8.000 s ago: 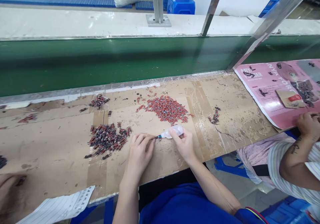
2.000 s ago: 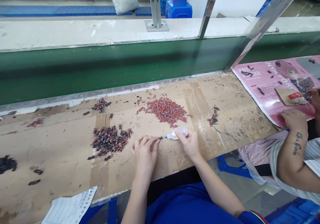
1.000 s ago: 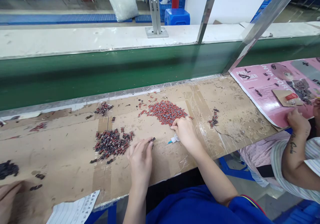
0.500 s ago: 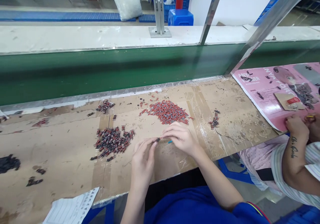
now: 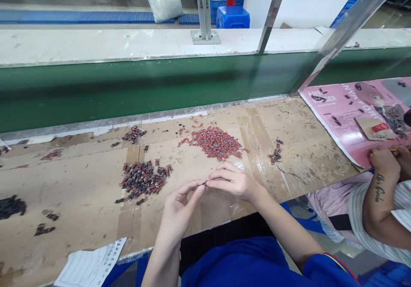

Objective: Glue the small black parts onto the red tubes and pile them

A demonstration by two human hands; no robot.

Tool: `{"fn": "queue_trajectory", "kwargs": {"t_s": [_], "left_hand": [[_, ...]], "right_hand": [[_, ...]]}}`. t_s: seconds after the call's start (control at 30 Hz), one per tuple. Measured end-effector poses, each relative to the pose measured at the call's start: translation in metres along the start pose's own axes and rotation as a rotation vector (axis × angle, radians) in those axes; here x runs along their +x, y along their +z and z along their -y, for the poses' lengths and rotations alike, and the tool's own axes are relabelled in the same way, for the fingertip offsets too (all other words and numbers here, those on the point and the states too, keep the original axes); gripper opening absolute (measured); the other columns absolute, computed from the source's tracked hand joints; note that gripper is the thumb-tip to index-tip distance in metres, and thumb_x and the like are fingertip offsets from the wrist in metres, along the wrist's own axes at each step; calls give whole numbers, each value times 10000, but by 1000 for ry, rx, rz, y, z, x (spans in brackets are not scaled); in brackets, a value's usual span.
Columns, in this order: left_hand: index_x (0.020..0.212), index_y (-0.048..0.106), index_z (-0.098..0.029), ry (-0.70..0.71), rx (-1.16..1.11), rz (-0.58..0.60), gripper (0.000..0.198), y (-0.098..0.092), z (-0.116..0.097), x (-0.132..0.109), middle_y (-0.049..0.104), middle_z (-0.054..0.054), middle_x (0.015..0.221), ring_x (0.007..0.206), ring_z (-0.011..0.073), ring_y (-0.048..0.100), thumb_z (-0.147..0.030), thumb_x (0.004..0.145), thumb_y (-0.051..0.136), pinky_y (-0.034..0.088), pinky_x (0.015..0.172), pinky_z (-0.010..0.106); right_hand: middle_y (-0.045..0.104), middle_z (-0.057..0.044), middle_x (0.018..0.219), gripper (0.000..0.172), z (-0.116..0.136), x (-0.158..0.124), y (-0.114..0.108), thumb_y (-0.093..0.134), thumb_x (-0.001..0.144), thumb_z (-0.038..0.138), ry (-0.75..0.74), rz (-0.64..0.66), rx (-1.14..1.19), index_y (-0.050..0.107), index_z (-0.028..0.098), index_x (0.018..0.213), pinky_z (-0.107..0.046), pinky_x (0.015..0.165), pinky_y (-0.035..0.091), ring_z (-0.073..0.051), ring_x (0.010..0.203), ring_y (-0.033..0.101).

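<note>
My left hand (image 5: 183, 203) and my right hand (image 5: 233, 180) meet fingertip to fingertip above the cardboard surface. Pinched between them is a small dark part (image 5: 204, 183), mostly covered by the fingers; its exact kind is too small to make out. Just beyond my right hand lies a heap of small red-and-silver parts (image 5: 216, 143). To the left of my left hand is a pile of black-and-red parts (image 5: 144, 178). Something small and whitish (image 5: 239, 165) shows behind my right hand's knuckles.
A smaller cluster (image 5: 134, 134) lies at back left, black parts (image 5: 12, 206) at far left, and a few pieces (image 5: 276, 152) to the right. A printed paper (image 5: 91, 263) overhangs the front edge. Another person's hands (image 5: 385, 161) work by the pink poster (image 5: 345, 120). A metal post (image 5: 321, 60) rises behind.
Both hands have drawn closer around the small part, which shows less now. A blue-green tip seen under my right hand is gone from view, and a whitish thing shows behind it.
</note>
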State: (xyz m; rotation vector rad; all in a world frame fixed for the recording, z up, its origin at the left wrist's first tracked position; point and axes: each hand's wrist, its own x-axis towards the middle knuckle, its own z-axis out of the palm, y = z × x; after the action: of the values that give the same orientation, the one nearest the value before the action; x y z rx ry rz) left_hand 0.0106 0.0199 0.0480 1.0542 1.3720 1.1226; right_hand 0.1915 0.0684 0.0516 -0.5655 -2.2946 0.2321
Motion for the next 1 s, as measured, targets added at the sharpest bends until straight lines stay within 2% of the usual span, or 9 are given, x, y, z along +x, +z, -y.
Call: {"fn": "queue_trajectory", "kwargs": {"t_s": [0.17,0.3,0.37,0.43,0.5,0.6,0.7,0.87,1.0], "left_hand": [[774,732,-170,-11,-35,9,388,4,-5,2,743,74,759,745,206,701,-533,645,772,591,815,358],[785,714,-167,-18,-32,35,373,7,-3,3,732,70,775,776,202,697,-527,691,733,581,802,334],[803,706,-168,-2,-34,35,366,10,-2,2,729,70,798,801,202,693,-525,725,703,573,800,328],[828,700,-172,25,-32,28,358,14,-1,1,727,73,833,835,203,688,-522,761,670,562,820,331],[860,695,-175,48,-20,13,351,18,1,-2,725,78,874,880,207,681,-515,793,641,548,853,338],[902,689,-181,66,32,-33,325,24,6,-6,714,83,939,951,212,663,-488,826,616,522,904,349],[936,680,-191,90,74,-76,291,28,10,-9,698,82,985,997,210,642,-456,853,595,505,927,350],[943,666,-195,157,123,-134,266,42,13,-8,691,77,985,994,204,637,-433,879,566,500,932,356],[1065,616,-203,249,153,-65,272,57,12,-5,689,82,1029,1032,204,638,-404,889,563,488,961,381]], "right_hand": [[725,-85,953,187,-2,-3,3,558,944,123,-21,21,-22,709,196,1026,-319,743,566,-182,891,614],[743,-93,927,242,-1,-4,7,491,974,138,39,-60,110,729,182,993,-331,739,578,-182,873,641],[753,-79,908,215,4,-5,9,525,963,187,199,-129,253,738,199,992,-350,762,588,-178,842,670],[760,-70,916,174,11,-6,12,623,909,275,462,-197,415,739,213,1024,-355,773,601,-177,804,698],[764,-68,909,242,19,-8,16,701,835,351,725,-268,571,743,207,1026,-338,747,616,-179,769,717],[767,-60,860,229,27,-9,21,738,780,367,927,-356,725,763,197,931,-313,713,625,-178,744,726],[761,-56,864,156,30,-10,25,736,781,337,951,-416,735,770,210,864,-321,746,620,-183,792,721],[739,-48,867,100,35,-11,22,672,847,260,869,-496,582,768,236,859,-335,789,590,-182,846,691],[737,-51,874,94,32,-19,13,670,840,231,892,-527,500,762,235,862,-334,784,581,-193,862,687]]}}
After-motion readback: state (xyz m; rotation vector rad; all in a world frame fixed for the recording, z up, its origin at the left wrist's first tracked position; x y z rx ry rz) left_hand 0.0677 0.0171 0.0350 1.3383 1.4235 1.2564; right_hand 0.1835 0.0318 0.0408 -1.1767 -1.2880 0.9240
